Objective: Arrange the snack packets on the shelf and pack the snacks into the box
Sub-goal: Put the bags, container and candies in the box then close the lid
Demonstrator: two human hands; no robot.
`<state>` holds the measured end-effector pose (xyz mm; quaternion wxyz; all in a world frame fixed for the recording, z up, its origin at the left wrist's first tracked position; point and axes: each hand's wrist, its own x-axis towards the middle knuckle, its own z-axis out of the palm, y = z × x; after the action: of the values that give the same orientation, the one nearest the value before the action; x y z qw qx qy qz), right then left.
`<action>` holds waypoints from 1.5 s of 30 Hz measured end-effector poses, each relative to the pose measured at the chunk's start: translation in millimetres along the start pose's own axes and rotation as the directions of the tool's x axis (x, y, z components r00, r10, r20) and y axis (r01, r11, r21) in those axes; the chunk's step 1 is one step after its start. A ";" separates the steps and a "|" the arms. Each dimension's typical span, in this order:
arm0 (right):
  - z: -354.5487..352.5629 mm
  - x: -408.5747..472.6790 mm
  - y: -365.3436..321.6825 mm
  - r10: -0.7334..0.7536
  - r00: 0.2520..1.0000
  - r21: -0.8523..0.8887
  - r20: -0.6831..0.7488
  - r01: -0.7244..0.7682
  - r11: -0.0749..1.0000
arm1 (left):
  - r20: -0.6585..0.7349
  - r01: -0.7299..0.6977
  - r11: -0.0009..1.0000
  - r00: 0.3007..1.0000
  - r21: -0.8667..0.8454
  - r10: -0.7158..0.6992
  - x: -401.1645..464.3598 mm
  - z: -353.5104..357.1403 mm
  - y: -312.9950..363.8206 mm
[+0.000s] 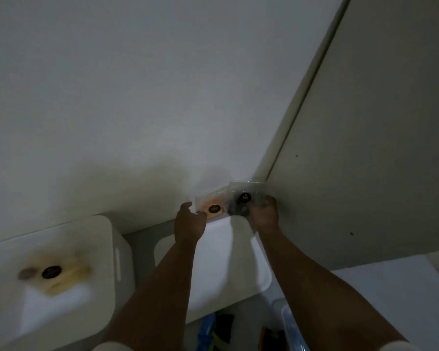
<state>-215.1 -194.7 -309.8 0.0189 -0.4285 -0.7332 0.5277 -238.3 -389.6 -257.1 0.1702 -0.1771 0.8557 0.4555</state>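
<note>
Two clear snack packets stand at the back of a white box point(221, 252), against the wall. The left packet point(212, 205) is pale orange with a dark round label. The right packet point(243, 196) is clear and dark, also with a round label. My right hand point(262, 211) grips the right packet from the front. My left hand point(189, 221) has its fingers apart and touches the lower left corner of the orange packet. A second white box point(112, 249) stands at the left, with a yellowish packet point(53, 273) with a dark label inside it.
A white wall fills the upper view, and a pale cabinet panel point(365, 148) rises at the right. Colourful packets point(213, 330) lie below between my forearms, beside a clear plastic container point(292, 325). The image is dim and blurred.
</note>
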 end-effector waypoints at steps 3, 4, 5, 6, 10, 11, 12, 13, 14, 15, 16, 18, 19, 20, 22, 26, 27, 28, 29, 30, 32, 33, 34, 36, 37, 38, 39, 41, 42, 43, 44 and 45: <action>4.8 15.7 -3.1 -0.068 0.997 0.086 0.039 0.064 0.994 | -0.009 -0.052 0.997 0.999 0.059 0.052 11.4 10.0 -0.8; 7.0 22.5 -1.1 -0.076 0.996 0.082 0.046 0.072 0.994 | -0.018 -0.072 0.994 0.997 0.078 0.074 15.3 12.6 -1.7; 10.8 31.3 5.0 -0.086 0.995 0.073 0.051 0.082 0.994 | -0.025 -0.096 0.990 0.995 0.100 0.099 19.7 15.2 -3.2; 9.7 29.6 2.4 -0.096 0.994 0.062 0.044 0.093 0.994 | -0.029 -0.115 0.986 0.992 0.122 0.119 23.5 17.5 -4.3; -5.2 5.5 -13.6 -0.117 0.991 0.062 0.061 0.113 0.992 | -0.059 -0.149 0.976 0.985 0.156 0.160 30.1 22.4 -5.1; -8.6 0.8 -13.4 -0.133 0.988 0.022 0.077 0.132 0.991 | -0.066 -0.163 0.975 0.982 0.152 0.175 29.0 22.0 -5.4; -10.4 -2.7 -10.9 -0.145 0.986 0.003 0.086 0.145 0.989 | -0.066 -0.179 0.973 0.980 0.143 0.190 26.1 20.3 -5.5; -10.7 -7.1 -10.0 -0.147 0.986 0.020 0.084 0.146 0.989 | -0.063 -0.199 0.971 0.976 0.132 0.209 23.6 18.5 -6.2; -11.2 -12.0 -9.8 -0.158 0.984 0.046 0.084 0.155 0.987 | -0.061 -0.217 0.969 0.972 0.119 0.225 20.2 15.6 -6.2; -10.7 -17.5 -10.4 -0.180 0.981 0.087 0.074 0.173 0.981 | -0.063 -0.232 0.967 0.969 0.104 0.239 17.1 12.0 -6.4; -10.6 -21.2 -10.0 -0.193 0.980 0.141 0.041 0.185 0.973 | -0.065 -0.241 0.967 0.967 0.087 0.247 13.7 7.4 -5.8; -9.5 -28.3 -11.9 -0.221 0.975 0.199 0.006 0.215 0.956 | -0.067 -0.259 0.965 0.963 0.046 0.262 4.5 -6.1 -2.4; -10.1 -35.9 -18.1 -0.239 0.971 0.210 0.005 0.232 0.950 | -0.070 -0.271 0.962 0.960 0.026 0.272 -0.8 -14.6 -0.3; -12.1 -46.2 -27.4 -0.261 0.965 0.221 0.004 0.254 0.942 | -0.078 -0.285 0.958 0.955 0.007 0.285 -6.2 -24.6 2.1; -15.4 -71.4 -51.7 -0.300 0.954 0.275 -0.002 0.288 0.917 | -0.096 -0.319 0.947 0.944 -0.018 0.316 -17.5 -47.9 6.8; -4.6 -116.2 -95.6 -0.389 0.921 0.285 0.003 0.372 0.883 | -0.150 -0.376 0.923 0.920 -0.082 0.362 -38.8 -107.7 13.4; 1.6 -128.8 -105.5 -0.406 0.914 0.297 0.015 0.384 0.874 | -0.166 -0.390 0.916 0.914 -0.099 0.371 -41.7 -125.0 12.6; 9.0 -141.2 -114.9 -0.427 0.904 0.314 0.025 0.398 0.862 | -0.180 -0.404 0.907 0.907 -0.117 0.381 -43.4 -142.5 10.3; 16.9 -155.6 -124.6 -0.449 0.893 0.318 0.032 0.417 0.852 | -0.192 -0.419 0.898 0.900 -0.135 0.391 -44.4 -160.7 6.8; 25.8 -169.8 -134.1 -0.470 0.882 0.320 0.036 0.435 0.841 | -0.206 -0.436 0.887 0.892 -0.152 0.403 -45.7 -179.6 2.6; 46.8 -198.2 -150.7 -0.486 0.872 0.345 0.067 0.436 0.831 | -0.241 -0.454 0.873 0.880 -0.178 0.409 -47.3 -218.2 -8.2; 58.3 -213.1 -157.8 -0.486 0.869 0.355 0.089 0.428 0.831 | -0.259 -0.450 0.873 0.880 -0.187 0.398 -48.2 -237.9 -15.1; 70.7 -227.6 -163.6 -0.488 0.866 0.366 0.111 0.421 0.830 | -0.275 -0.436 0.877 0.885 -0.202 0.377 -48.7 -257.1 -22.9; 97.6 -253.1 -171.1 -0.485 0.857 0.394 0.175 0.391 0.832 | -0.290 -0.392 0.885 0.903 -0.251 0.318 -48.5 -293.5 -42.6; 110.7 -266.0 -173.8 -0.481 0.851 0.402 0.212 0.373 0.836 | -0.293 -0.375 0.885 0.910 -0.277 0.294 -48.4 -309.8 -54.0; 124.3 -277.2 -175.3 -0.471 0.847 0.403 0.246 0.353 0.845 | -0.296 -0.360 0.883 0.916 -0.301 0.272 -49.0 -324.3 -65.9; 138.1 -288.2 -175.7 -0.451 0.847 0.391 0.282 0.328 0.860 | -0.302 -0.347 0.884 0.919 -0.314 0.253 -50.3 -337.0 -78.1; 165.9 -306.2 -172.5 -0.406 0.848 0.345 0.341 0.289 0.893 | -0.308 -0.313 0.894 0.927 -0.320 0.214 -53.8 -355.0 -102.8; 180.7 -311.5 -168.4 -0.387 0.852 0.313 0.353 0.282 0.907 | -0.310 -0.289 0.898 0.932 -0.332 0.186 -55.2 -361.0 -114.1; 193.2 -318.0 -164.4 -0.366 0.859 0.273 0.359 0.278 0.921 | -0.310 -0.263 0.901 0.938 -0.344 0.156 -55.2 -364.9 -125.4; 202.8 -320.5 -158.1 -0.346 0.868 0.235 0.355 0.276 0.932 | -0.307 -0.241 0.905 0.942 -0.350 0.132 -55.2 -364.5 -134.7; 213.3 -321.9 -150.9 -0.323 0.881 0.183 0.346 0.275 0.944 | -0.300 -0.218 0.908 0.948 -0.357 0.109 -52.9 -364.3 -144.0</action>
<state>-205.7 -576.5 -148.3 -0.0113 -0.2004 -0.7454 0.6357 -173.2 -762.9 -144.7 -0.0266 -0.1951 0.7764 0.5986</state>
